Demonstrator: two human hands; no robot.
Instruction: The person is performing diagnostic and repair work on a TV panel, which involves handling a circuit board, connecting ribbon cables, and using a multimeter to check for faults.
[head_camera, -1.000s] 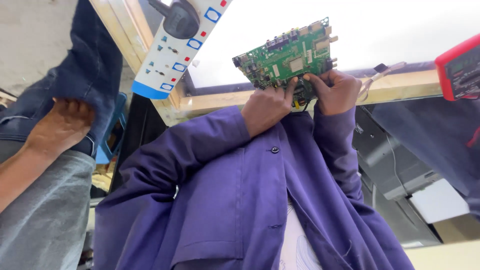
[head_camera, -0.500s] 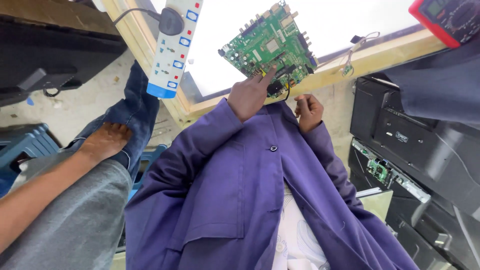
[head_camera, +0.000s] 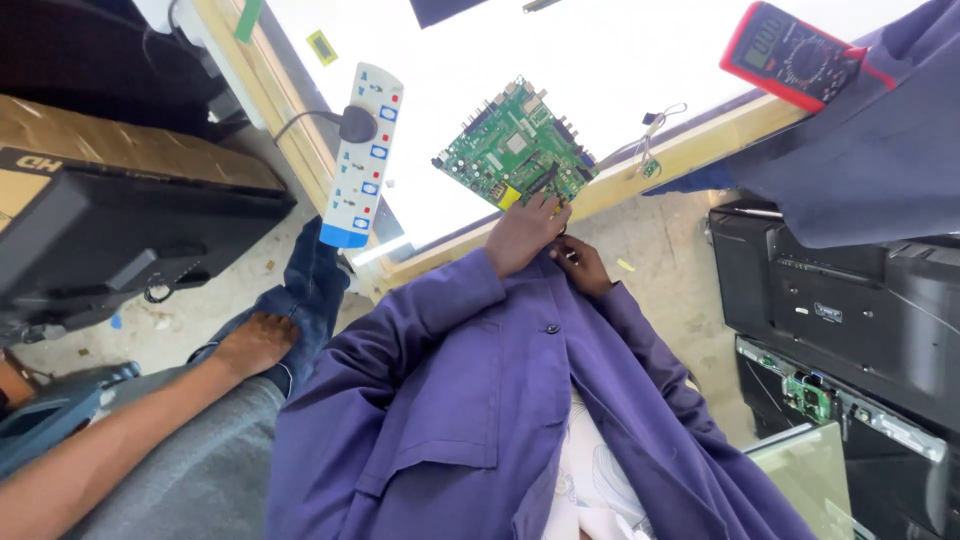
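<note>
L hand (head_camera: 520, 235) pinching green circuit board (head_camera: 515, 155) edge | R hand (head_camera: 580, 265) just below board, curled, grip unclear

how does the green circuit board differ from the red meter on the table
The green circuit board is bare, flat and studded with parts; the red meter is a cased unit with a screen and dial. The left hand touches the board's edge; no hand touches the meter. Both rest on the white table.

A bright white tabletop (head_camera: 620, 60) with a pale wooden edge (head_camera: 700, 150) fills the far side. Below it lies dusty concrete floor (head_camera: 180, 320). Black television casings stand left (head_camera: 110, 240) and right (head_camera: 850, 310).
</note>
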